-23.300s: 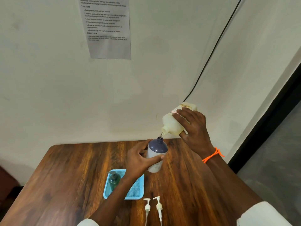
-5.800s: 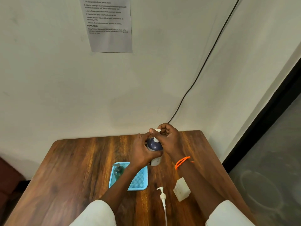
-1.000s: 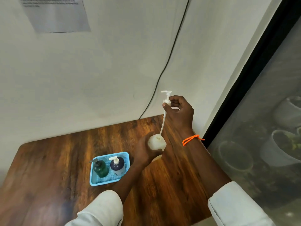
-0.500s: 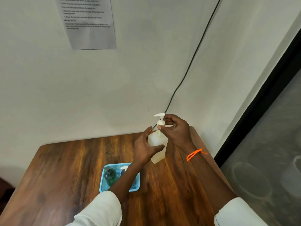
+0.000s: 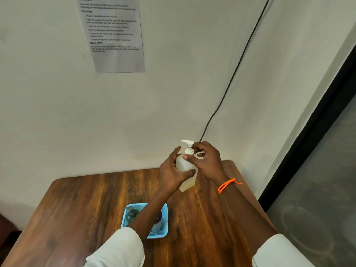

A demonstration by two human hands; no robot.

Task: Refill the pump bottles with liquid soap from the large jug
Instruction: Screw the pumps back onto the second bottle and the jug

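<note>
The collar of a white pump head (image 5: 188, 147) is pinched between the thumb and fingertips of the right hand (image 5: 207, 160), the remaining fingers being curled loosely beside it. The pump head is seated in the neck of a pale translucent jug (image 5: 185, 170), with its nozzle turned to the left. The jug is gripped around its body by the left hand (image 5: 173, 175), the thumb laid across the front and the fingers wrapped behind, and it is held upright; whether its base touches the table cannot be told. An orange beaded bracelet (image 5: 228, 185) is worn on the right wrist, and pale sleeves are seen at both forearms.

Below the hands a dark, glossy wooden table (image 5: 86, 209) is set into a corner formed by plain off-white walls (image 5: 57, 112). A blue mesh tray (image 5: 164, 211) is placed on the table nearer the person; a green pump bottle (image 5: 131, 215) is stood upright in its left part, and a dark pump bottle (image 5: 157, 221) in its right part is largely hidden by the left forearm. A printed sheet (image 5: 113, 33) is fixed high on the wall, its text too small to read. A black cable (image 5: 237, 68) is run down the wall to the table's far edge behind the hands. To the right a black frame (image 5: 312, 120) and a grey surface (image 5: 317, 189) are seen
</note>
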